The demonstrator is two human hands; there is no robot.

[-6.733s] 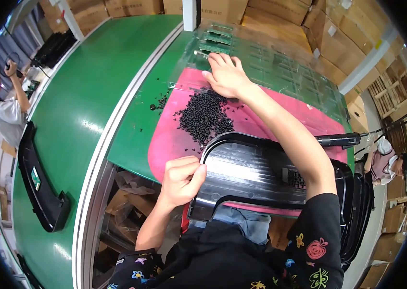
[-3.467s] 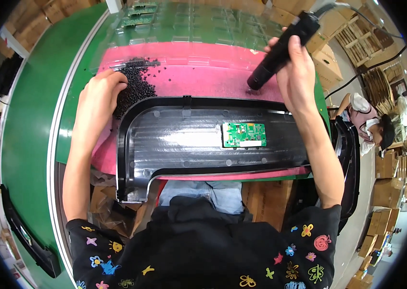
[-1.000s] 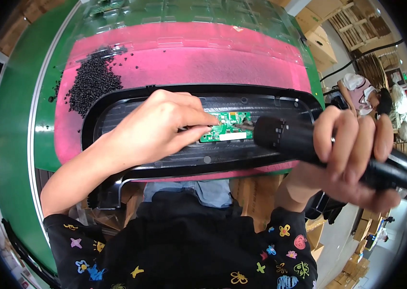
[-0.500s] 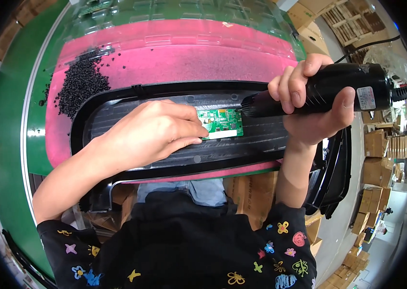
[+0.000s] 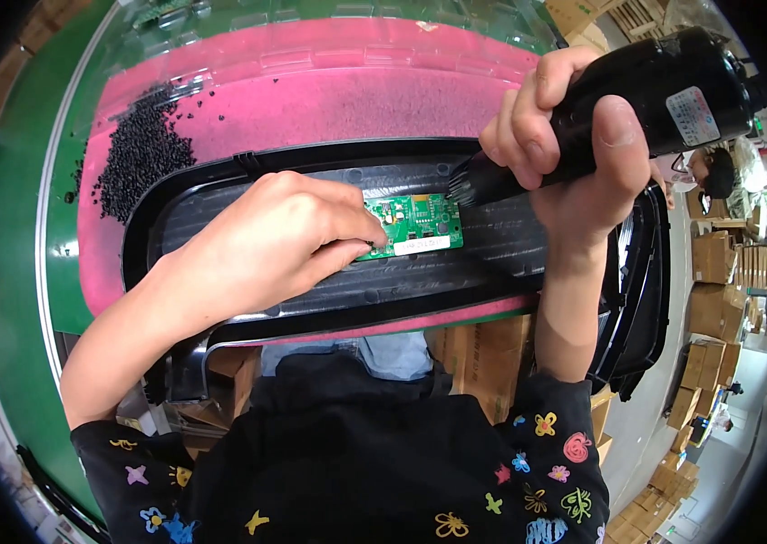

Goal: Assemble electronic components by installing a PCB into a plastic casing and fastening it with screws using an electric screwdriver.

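Observation:
A green circuit board with a white strip along its near edge lies inside a long black plastic housing. My left hand reaches over the housing from the left, its fingers closed on the board's left end. In my right hand is a black corded electric screwdriver, fingers and thumb wrapped round its body. It slants down to the left, its ribbed nose at the board's far right corner. What the tip touches there is too small to make out.
A heap of small black parts lies on the pink mat to the left. Clear plastic trays stand along the far side. More black housings are at the right, with cardboard boxes beyond. Another person is partly visible there.
The rear of the screwdriver has risen with my right hand, so the tool slants more steeply. My left hand stays on the board. Another person has come into view at the right.

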